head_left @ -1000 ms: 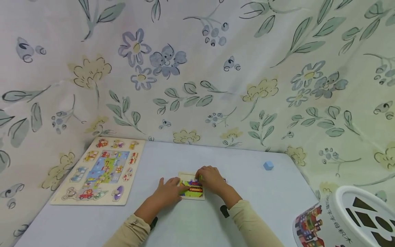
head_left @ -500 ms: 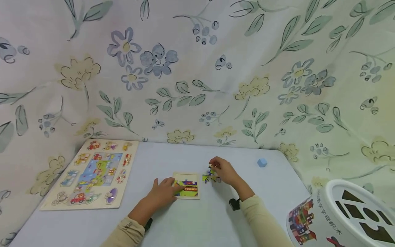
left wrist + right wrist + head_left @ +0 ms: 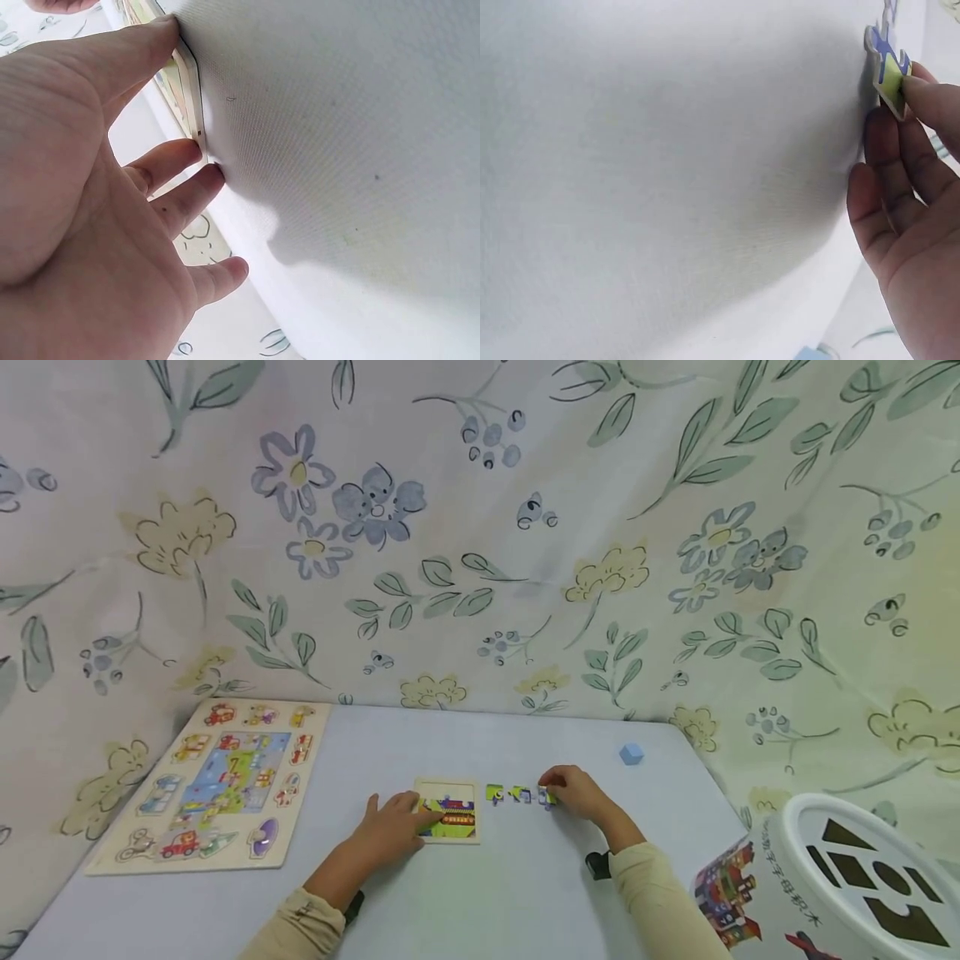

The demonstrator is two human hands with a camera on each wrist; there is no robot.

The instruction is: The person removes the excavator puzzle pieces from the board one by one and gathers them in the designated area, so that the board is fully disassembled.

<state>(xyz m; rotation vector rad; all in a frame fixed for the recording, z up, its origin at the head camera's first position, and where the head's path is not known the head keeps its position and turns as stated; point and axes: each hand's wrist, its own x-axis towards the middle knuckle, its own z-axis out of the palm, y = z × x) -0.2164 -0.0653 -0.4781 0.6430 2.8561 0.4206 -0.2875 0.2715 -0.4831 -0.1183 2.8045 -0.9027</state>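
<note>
A small framed jigsaw [image 3: 452, 811] lies flat on the white table [image 3: 487, 893]. My left hand [image 3: 395, 825] rests on its left side with fingers spread flat; the left wrist view shows the left fingertips [image 3: 169, 30] against the frame's edge [image 3: 191, 90]. To the right of the frame lie loose puzzle pieces [image 3: 495, 793] in a short row. My right hand [image 3: 576, 792] pinches the rightmost piece [image 3: 547, 796] at the table surface, and the right wrist view shows a blue and yellow piece [image 3: 886, 66] between finger and thumb.
A large wooden peg puzzle board [image 3: 217, 781] with vehicle pictures sits at the left. A small blue cube [image 3: 632, 753] lies at the back right. A white shape-sorter bucket [image 3: 847, 885] stands at the near right. A floral cloth [image 3: 480, 527] backs the table.
My right hand lifted pieces off the framed jigsaw and carried them right, where they now lie in a row. The left hand stayed on the frame.
</note>
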